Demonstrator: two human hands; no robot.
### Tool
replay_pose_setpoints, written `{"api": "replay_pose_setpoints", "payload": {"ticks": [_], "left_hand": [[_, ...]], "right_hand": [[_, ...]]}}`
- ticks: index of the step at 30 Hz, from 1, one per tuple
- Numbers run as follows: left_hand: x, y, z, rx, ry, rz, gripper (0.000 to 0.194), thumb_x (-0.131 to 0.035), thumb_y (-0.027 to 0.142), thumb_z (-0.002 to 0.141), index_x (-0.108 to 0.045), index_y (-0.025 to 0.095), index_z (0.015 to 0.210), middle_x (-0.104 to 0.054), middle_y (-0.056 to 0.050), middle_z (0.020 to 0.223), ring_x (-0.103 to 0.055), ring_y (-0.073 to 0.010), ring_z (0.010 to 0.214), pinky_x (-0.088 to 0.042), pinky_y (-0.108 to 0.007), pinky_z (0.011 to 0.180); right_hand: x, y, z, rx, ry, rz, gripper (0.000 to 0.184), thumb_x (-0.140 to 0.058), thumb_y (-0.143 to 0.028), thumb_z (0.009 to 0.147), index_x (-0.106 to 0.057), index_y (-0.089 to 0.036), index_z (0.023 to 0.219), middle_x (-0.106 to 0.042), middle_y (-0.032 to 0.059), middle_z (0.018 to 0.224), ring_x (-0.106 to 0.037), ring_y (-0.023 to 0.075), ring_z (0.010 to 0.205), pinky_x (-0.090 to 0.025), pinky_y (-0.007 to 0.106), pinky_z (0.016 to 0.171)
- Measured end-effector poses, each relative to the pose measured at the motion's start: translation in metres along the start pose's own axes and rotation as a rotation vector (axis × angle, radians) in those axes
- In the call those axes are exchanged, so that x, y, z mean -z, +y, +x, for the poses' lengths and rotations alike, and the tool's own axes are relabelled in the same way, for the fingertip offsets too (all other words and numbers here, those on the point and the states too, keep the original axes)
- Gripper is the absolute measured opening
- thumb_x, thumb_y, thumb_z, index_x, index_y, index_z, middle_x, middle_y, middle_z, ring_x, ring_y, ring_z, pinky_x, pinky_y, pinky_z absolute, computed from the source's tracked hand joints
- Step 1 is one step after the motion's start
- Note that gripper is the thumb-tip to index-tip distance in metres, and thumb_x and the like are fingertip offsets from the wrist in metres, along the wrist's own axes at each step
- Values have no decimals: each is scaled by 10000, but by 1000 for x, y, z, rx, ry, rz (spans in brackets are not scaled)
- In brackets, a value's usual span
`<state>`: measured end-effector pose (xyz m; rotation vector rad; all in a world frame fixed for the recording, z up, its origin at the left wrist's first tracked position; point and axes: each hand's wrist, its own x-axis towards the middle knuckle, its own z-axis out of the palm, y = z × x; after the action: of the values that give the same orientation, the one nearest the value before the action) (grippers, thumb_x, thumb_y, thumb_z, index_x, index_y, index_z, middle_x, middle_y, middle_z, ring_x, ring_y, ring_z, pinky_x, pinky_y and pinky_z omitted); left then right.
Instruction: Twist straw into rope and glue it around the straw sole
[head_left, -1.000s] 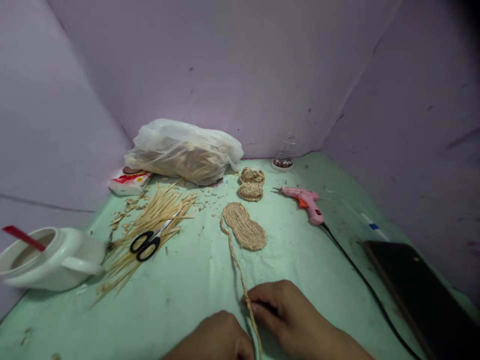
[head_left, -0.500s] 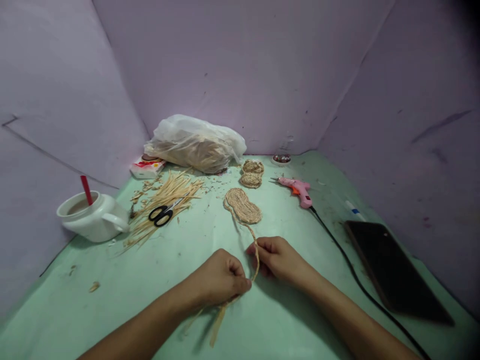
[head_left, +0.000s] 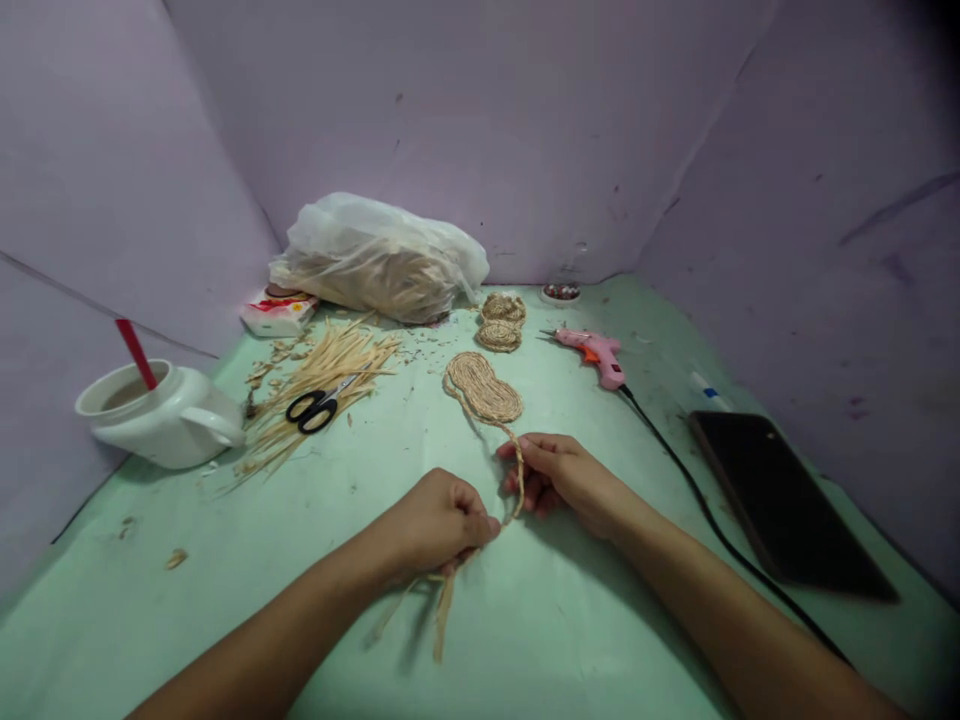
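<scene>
A braided straw cord (head_left: 520, 475) curves toward me from a coiled, peanut-shaped straw piece (head_left: 486, 388) lying on the table. My left hand (head_left: 442, 520) is closed in a pinch around the cord near its loose end, where unbraided strands (head_left: 442, 610) hang out below. On the other side, my right hand (head_left: 562, 480) holds the cord between thumb and forefinger, higher up toward the coiled piece. Its other fingers are loosely curled. Beyond the coiled piece lies a second straw piece with round coils (head_left: 500, 335).
Black-handled scissors (head_left: 313, 410) rest on loose straw strips (head_left: 337, 360). A white pot (head_left: 180, 425) holding a red stick stands left. Behind are a plastic bag (head_left: 390, 265) and a small box (head_left: 279, 314). Rightward lie a pink glue gun (head_left: 600, 360), its cord and a dark tablet (head_left: 787, 500).
The view has tilted slightly, so the table's things sit a little higher in it. My right hand's lower fingers have loosened and spread somewhat; both hands stay at the cord.
</scene>
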<state>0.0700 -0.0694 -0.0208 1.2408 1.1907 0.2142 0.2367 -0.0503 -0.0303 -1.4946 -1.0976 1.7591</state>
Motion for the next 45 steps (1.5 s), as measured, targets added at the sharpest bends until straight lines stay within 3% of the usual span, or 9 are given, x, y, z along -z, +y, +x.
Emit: {"api": "replay_pose_setpoints", "payload": {"ticks": [4, 7, 11, 19, 22, 27, 29, 35, 45], "left_hand": [[4, 4, 0, 4, -4, -93, 225, -584, 316, 608, -458, 172, 490, -409, 67, 326, -293, -44, 287, -167, -192, 328], [6, 6, -1, 5, 11, -131, 225, -594, 298, 601, -462, 169, 472, -429, 58, 324, -292, -42, 294, -160, -191, 331], [8, 6, 1, -12, 16, -224, 158, -561, 150, 528, -447, 157, 419, -386, 73, 315, -260, -24, 307, -139, -184, 345], [3, 0, 7, -10, 40, -384, 82, -510, 138, 508, -442, 165, 470, -347, 77, 360, -267, -40, 324, -182, -184, 334], [6, 3, 7, -39, 97, -437, 88, -548, 180, 529, -462, 162, 524, -390, 67, 400, -327, -52, 348, -264, -191, 356], [22, 13, 1, -178, 436, -405, 162, -552, 245, 628, -552, 137, 748, -573, 16, 589, -379, -36, 357, -217, -170, 344], [27, 17, -4, -272, 536, -328, 205, -606, 232, 604, -579, 121, 774, -557, 28, 595, -391, -30, 379, -261, -169, 367], [26, 16, -8, -307, 113, -297, 450, -713, 203, 531, -608, 130, 962, -569, 32, 624, -390, -39, 409, -265, -180, 387], [32, 16, -4, -245, 231, -373, 226, -722, 270, 508, -585, 118, 606, -503, 39, 426, -372, -41, 363, -240, -171, 360]], "right_hand": [[1, 0, -5, 188, 218, -210, 226, -418, -277, 837, -593, -137, 860, -638, 55, 672, -523, 124, 456, -421, 250, 422], [-2, 1, -17, 655, 441, -408, 167, -530, -267, 795, -588, -166, 915, -632, 55, 830, -570, 148, 667, -469, 288, 629], [-14, 6, -28, 1244, 78, -724, 139, -595, -213, 779, -582, -171, 911, -629, 69, 904, -568, 170, 839, -438, 333, 792], [-34, 19, -24, 1488, 138, -960, 144, -523, -100, 791, -634, -190, 814, -650, 33, 759, -517, 145, 670, -341, 409, 797], [-34, 19, -24, 1386, 41, -765, 164, -518, -116, 789, -660, -187, 829, -670, 50, 759, -549, 158, 691, -386, 343, 700], [-32, 11, -23, 543, 73, -189, 153, -613, -291, 744, -649, -162, 670, -607, 0, 568, -503, 103, 506, -379, 234, 495], [-30, 7, -19, 359, 78, 7, 214, -662, -359, 684, -639, -149, 643, -572, -16, 526, -460, 84, 459, -365, 226, 471], [-30, 3, -14, 254, -56, 207, 342, -737, -456, 587, -657, -126, 636, -590, -5, 543, -467, 65, 460, -375, 213, 479], [-27, 6, -15, 111, -245, 247, 319, -724, -412, 636, -695, -109, 732, -606, 4, 578, -479, 41, 467, -327, 173, 461]]}}
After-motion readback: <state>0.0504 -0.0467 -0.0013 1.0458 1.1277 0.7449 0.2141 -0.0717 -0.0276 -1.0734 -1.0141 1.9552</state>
